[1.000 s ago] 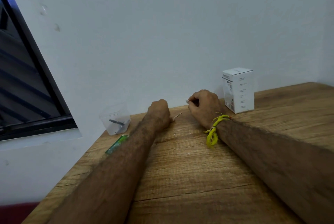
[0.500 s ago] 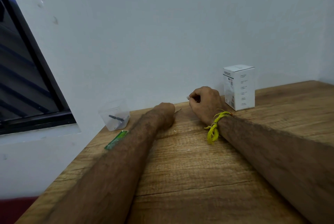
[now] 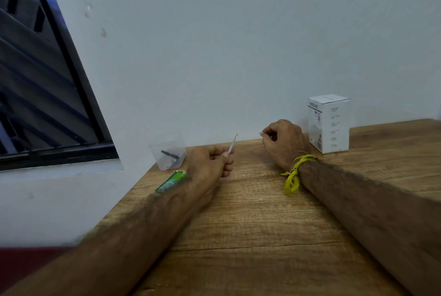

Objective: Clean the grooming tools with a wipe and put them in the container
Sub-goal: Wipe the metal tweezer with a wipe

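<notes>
Table (image 3: 262,224): brown wood grain. Box (image 3: 330,123): white, dark print. Wrist thread (image 3: 294,175): yellow. Packet (image 3: 170,182): green. Container (image 3: 168,152): clear. Tool (image 3: 232,144): silver. Wall (image 3: 238,45): pale grey-white.

A white box (image 3: 328,123) with small printed text stands upright on the wooden table (image 3: 262,236), close to the pale wall (image 3: 238,45). A green packet (image 3: 170,181) lies flat near the table's left edge. At the left, a dark-framed window (image 3: 47,80) is set in the wall above a white sill (image 3: 59,176). A yellow thread (image 3: 294,175) is tied round a wrist.
</notes>
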Demonstrator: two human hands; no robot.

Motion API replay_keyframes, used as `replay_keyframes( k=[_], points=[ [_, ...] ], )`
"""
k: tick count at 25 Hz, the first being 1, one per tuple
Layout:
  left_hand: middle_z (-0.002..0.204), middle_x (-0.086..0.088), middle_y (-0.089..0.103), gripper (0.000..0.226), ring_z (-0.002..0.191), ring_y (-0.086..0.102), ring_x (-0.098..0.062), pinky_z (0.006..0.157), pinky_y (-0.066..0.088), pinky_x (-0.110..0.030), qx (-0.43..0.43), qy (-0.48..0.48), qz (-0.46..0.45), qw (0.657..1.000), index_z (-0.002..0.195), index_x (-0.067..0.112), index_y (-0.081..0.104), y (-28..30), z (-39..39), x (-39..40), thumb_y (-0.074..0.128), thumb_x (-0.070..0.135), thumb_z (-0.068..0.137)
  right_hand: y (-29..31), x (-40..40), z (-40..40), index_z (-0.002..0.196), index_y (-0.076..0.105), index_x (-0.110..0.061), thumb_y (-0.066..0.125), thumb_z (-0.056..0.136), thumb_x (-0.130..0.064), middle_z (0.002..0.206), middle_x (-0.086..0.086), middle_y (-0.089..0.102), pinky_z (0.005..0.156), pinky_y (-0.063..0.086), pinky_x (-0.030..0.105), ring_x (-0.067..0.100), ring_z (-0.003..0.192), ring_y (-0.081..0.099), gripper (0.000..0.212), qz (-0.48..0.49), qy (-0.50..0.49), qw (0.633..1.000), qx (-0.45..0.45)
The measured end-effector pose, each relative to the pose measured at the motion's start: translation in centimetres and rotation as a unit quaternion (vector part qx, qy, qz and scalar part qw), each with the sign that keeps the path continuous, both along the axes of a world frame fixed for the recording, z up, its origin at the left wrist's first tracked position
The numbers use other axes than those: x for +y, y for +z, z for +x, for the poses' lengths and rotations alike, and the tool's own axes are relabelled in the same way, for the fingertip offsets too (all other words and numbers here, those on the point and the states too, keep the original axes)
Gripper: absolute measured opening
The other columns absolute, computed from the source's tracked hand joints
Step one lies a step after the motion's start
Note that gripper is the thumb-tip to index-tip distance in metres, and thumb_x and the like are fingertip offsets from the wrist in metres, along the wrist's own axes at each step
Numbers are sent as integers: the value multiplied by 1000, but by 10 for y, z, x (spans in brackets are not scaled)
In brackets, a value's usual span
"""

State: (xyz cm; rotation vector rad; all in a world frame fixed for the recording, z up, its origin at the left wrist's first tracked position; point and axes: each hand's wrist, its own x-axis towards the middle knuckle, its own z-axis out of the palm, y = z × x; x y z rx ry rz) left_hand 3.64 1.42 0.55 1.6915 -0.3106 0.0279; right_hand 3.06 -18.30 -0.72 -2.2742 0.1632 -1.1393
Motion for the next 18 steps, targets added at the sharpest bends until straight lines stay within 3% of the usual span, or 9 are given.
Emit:
replay_keyframes(
  k=[5,7,11,14,18],
  points=[
    [78,-13,74,5,64,70,-17,59,56,-26,4,-67,-36,997,96,-2,66,-10,-25,0,63,2,95,-1,8,-4,87,74,-17,69,87,-19,85,-2,68,75,55,35,12,79,62,6,-28,12,999,-45],
    [79,-17,73,2,63,69,-20,58,56,-25,3,-86,-45,995,92,-1,64,-8,-23,-1,66,-1,92,0,13,-6,85,74,-15,70,86,-16,82,-3,68,71,54,31,10,77,62,4,-33,23,996,-81],
    [76,-16,73,8,60,68,-19,55,56,-22,12,-100,-50,994,90,3,63,-6,-19,3,70,-2,89,-1,31,-12,86,71,-13,69,87,-12,85,-7,64,61,47,9,0,81,61,3,-56,62,987,-140],
    [78,-16,76,9,65,72,-22,61,59,-27,13,-103,-54,993,93,2,67,-8,-17,4,73,-1,87,-1,48,-20,87,70,-16,69,87,-10,85,-9,64,60,45,7,-5,83,60,6,-51,71,985,-149],
    [76,-14,76,10,65,74,-21,62,61,-29,8,-98,-42,994,89,6,68,-9,-17,4,76,0,85,2,49,-34,86,71,-14,70,87,-10,87,-5,65,61,47,10,1,83,61,5,-41,74,988,-129]
  ],
)
